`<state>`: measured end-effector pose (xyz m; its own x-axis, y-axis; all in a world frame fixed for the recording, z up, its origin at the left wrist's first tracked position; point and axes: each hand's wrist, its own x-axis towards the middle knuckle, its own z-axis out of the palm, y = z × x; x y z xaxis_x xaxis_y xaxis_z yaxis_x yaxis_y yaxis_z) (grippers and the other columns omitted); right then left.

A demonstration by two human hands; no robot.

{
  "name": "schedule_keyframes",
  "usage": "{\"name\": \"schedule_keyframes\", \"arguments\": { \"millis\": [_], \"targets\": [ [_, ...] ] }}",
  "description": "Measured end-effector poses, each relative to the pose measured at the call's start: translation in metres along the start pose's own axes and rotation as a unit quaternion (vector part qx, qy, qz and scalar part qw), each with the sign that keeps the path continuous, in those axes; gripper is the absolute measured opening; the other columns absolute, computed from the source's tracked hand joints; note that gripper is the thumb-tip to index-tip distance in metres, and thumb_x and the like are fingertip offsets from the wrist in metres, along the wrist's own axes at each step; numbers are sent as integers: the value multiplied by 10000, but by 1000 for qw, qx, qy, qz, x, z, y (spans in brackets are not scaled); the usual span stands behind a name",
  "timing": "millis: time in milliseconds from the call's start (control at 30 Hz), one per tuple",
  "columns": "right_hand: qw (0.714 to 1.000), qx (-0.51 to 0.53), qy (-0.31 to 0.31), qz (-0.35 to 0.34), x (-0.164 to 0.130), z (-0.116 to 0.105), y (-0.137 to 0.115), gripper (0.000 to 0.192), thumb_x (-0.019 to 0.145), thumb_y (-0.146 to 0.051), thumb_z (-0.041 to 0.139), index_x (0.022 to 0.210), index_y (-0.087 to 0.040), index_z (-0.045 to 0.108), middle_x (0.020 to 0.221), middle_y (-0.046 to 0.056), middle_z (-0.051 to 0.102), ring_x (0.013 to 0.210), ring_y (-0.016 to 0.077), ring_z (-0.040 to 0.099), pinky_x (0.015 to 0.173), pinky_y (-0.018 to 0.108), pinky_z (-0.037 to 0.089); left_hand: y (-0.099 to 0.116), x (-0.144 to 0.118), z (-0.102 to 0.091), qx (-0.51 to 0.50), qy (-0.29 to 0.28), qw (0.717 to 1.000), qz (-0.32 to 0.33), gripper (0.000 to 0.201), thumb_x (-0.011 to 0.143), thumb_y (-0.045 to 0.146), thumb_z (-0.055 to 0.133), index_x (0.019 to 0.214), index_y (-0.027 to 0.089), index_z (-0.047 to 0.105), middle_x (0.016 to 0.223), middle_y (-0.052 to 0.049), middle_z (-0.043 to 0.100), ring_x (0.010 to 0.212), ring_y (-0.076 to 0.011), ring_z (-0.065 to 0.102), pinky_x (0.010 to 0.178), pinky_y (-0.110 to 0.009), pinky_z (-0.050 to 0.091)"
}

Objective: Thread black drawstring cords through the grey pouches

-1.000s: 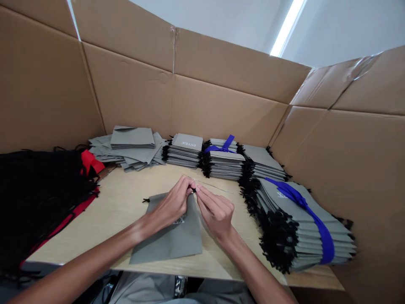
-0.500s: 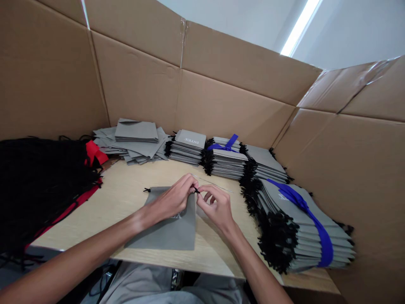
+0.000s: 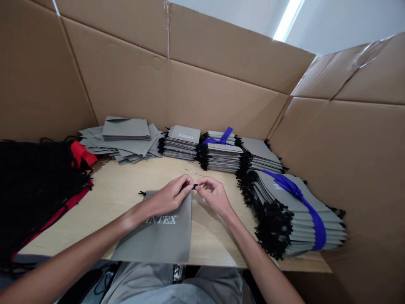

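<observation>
A grey drawstring pouch (image 3: pixel 161 236) printed INTEX lies flat on the wooden table (image 3: pixel 126 181) in front of me. My left hand (image 3: pixel 167 198) rests on its upper right corner and pinches the black cord (image 3: pixel 195 186) there. My right hand (image 3: pixel 213 195) pinches the same cord end from the other side, fingertips meeting the left hand's. A small black knot (image 3: pixel 141 193) sticks out at the pouch's upper left corner. A thin metal wire (image 3: pixel 205 176) lies on the table just beyond my hands.
Stacks of grey pouches (image 3: pixel 221 154) with black cords line the back and right, two tied with blue ribbon (image 3: pixel 303 202). Loose grey pouches (image 3: pixel 123 137) lie at the back left. A black cord heap (image 3: pixel 34 185) with red ties fills the left. Cardboard walls (image 3: pixel 221 84) surround the table.
The pouch has slid toward me, so its INTEX print shows below my left hand. Both hands stayed pinched together at the cord, and the view shifted slightly.
</observation>
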<state>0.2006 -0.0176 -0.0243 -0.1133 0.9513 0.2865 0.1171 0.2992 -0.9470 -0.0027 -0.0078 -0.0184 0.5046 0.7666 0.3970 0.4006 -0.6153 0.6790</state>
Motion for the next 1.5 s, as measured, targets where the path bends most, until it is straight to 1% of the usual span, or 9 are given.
{"name": "schedule_keyframes", "arguments": {
  "millis": [133,367,567,800,900,1033,1267,1367,1500],
  "targets": [
    [997,-55,23,-50,-4,0,-2,232,857,-428,778,897,-222,678,878,21,708,695,146,575,575,245,416,0,0,-1,-10,2,1000,-19,297,1121,477,393,1035,242,552,1004,-32,684,879,-217,632,859,-335,517],
    [986,-127,3,-112,-7,-3,-3,158,942,-337,707,995,-217,795,1055,77,803,754,166,663,560,255,465,1,1,-1,-21,26,999,-13,272,1118,448,423,1021,237,564,968,-21,670,874,-215,638,818,-324,509],
    [984,-138,14,-113,-6,-3,1,157,928,-354,754,981,-223,823,1012,69,823,746,173,685,608,270,513,-1,2,-1,6,37,999,1,254,1115,424,441,1018,233,576,984,-34,699,861,-212,645,830,-332,529],
    [992,-100,-4,-71,-5,-4,3,185,969,-372,700,963,-206,782,989,53,788,760,161,648,569,236,441,-3,1,1,10,47,999,20,215,1115,406,477,1131,232,602,1036,-48,734,879,-216,698,835,-334,569],
    [996,-56,-16,-75,-3,-3,6,220,975,-410,691,948,-201,754,989,63,778,830,183,668,649,254,494,-4,0,1,14,55,996,65,242,1106,376,540,1282,232,620,1161,-78,762,960,-226,740,904,-353,584],
    [995,-63,-22,-69,-2,-4,8,217,962,-409,694,920,-201,740,925,50,757,807,184,643,663,262,492,-6,1,0,33,49,992,111,182,1099,323,560,1172,224,695,1132,-88,796,1036,-244,763,937,-355,586],
    [988,-136,-3,-76,-3,-8,3,167,959,-353,675,923,-209,751,883,24,749,729,162,613,577,243,429,-2,3,-6,28,55,997,37,214,1044,405,627,1044,220,734,998,-62,827,893,-237,771,819,-330,597],
    [981,-166,-2,-100,-3,-13,1,159,989,-325,658,933,-229,772,929,21,787,749,170,651,629,265,466,0,3,-8,9,45,999,17,265,1043,445,624,1056,221,764,1007,-64,838,897,-244,775,776,-320,601],
    [969,-215,-12,-120,-2,-19,1,142,1004,-325,687,995,-261,813,991,15,827,768,181,685,710,296,499,-1,3,-8,2,39,999,16,274,1043,450,629,1064,222,779,1056,-69,846,967,-257,786,838,-336,611]
  ]
}}
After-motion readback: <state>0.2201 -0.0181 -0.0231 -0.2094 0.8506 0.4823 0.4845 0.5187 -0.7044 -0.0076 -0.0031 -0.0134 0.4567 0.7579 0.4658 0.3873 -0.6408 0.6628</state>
